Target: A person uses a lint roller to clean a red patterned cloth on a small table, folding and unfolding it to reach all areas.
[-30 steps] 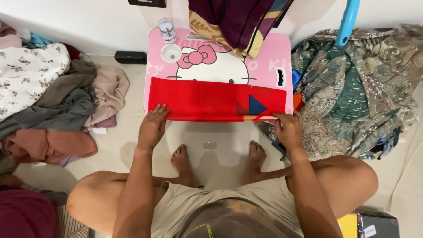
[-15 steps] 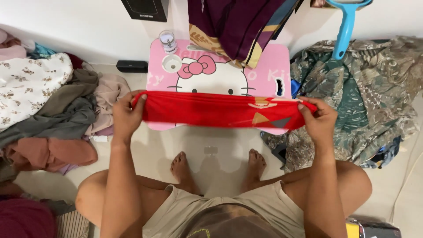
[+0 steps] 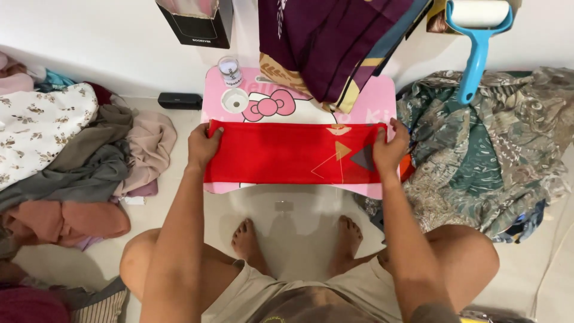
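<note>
We see the left hand [image 3: 204, 145] with its grip closed on the left end of a folded red cloth [image 3: 287, 152], fingers curled over the top corner and thumb toward the middle. The right hand [image 3: 390, 148] has its grip pinched on the right end the same way, fingers over the upper edge. Both forearms reach straight forward from the knees, roughly parallel, wrists level, with the cloth spread flat between them.

The red cloth lies across the near half of a small pink surface [image 3: 373, 98] with a cartoon cat face, and shows a few triangle shapes near its right end. On the far part of the surface stand a small clear jar [image 3: 230, 72] and a draped dark purple fabric [image 3: 329, 48]. A pile of clothes [image 3: 66, 155] lies on the floor to the left, a green patterned cloth [image 3: 490, 149] to the right, and a blue lint roller [image 3: 478, 36] leans above it. We see bare feet [image 3: 248, 239] below the surface.
</note>
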